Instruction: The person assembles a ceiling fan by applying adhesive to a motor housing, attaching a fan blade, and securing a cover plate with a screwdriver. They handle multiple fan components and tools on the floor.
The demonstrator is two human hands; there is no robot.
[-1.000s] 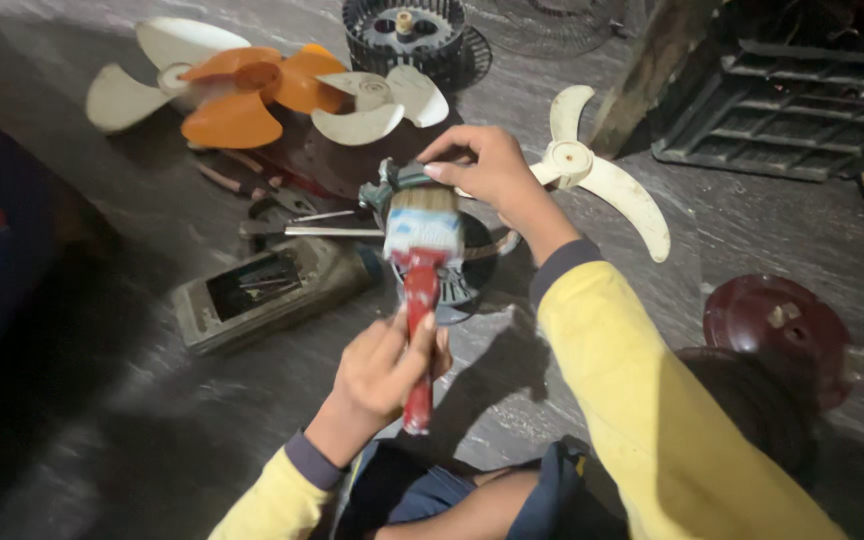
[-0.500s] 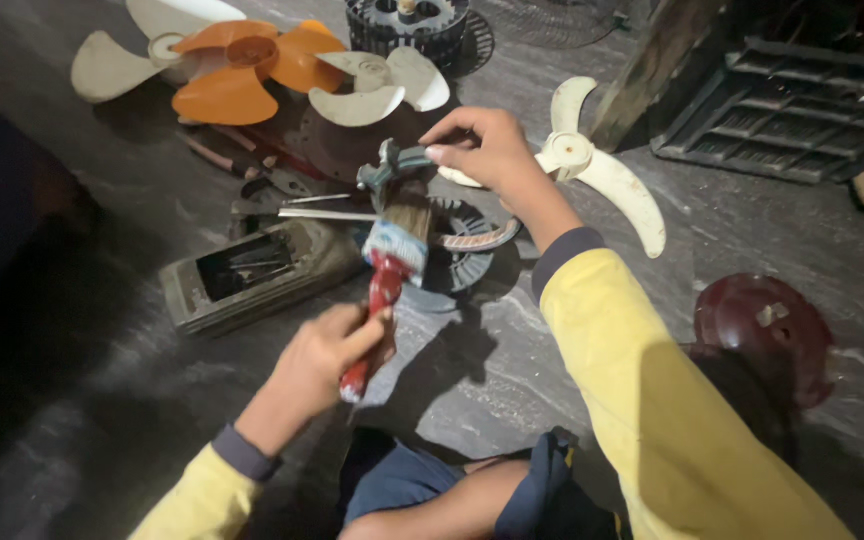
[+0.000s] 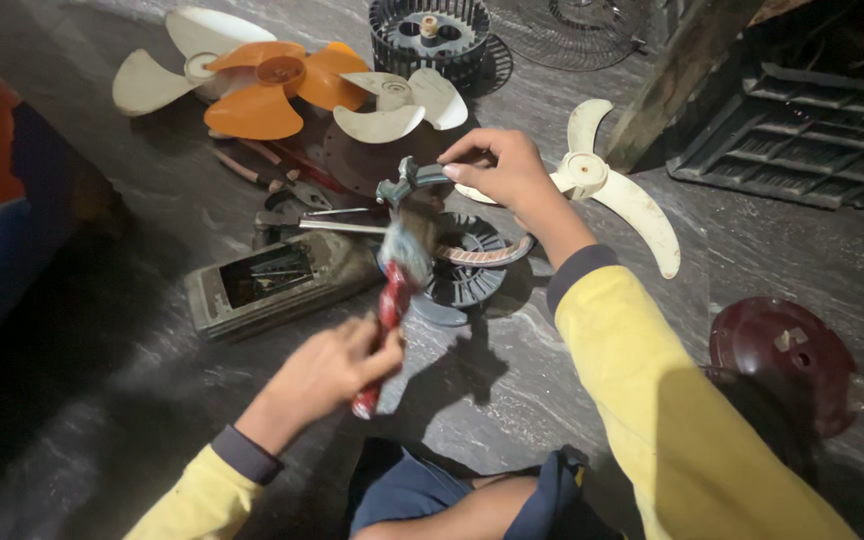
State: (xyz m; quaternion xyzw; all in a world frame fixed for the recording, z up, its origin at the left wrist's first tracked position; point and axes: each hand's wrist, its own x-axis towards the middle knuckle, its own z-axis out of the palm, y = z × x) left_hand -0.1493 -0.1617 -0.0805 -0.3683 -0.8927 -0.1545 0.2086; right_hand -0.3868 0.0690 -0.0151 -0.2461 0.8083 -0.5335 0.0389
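On the grey stone floor [image 3: 202,440], a black slatted plastic grille [image 3: 792,140] lies far right, and orange and cream fan blades [image 3: 282,85] lie beyond the work. The round grey fan motor [image 3: 462,265] sits centre. The right hand [image 3: 502,165] grips its metal bracket [image 3: 407,182]. The left hand [image 3: 337,362] is clenched around a red-handled paintbrush [image 3: 392,300], bristles on the motor.

Your brush [image 3: 395,290] over the motor [image 3: 467,265], open box [image 3: 267,283] to its left, fan blades [image 3: 272,85] behind, domed cover [image 3: 782,355] far right on the floor [image 3: 102,400]
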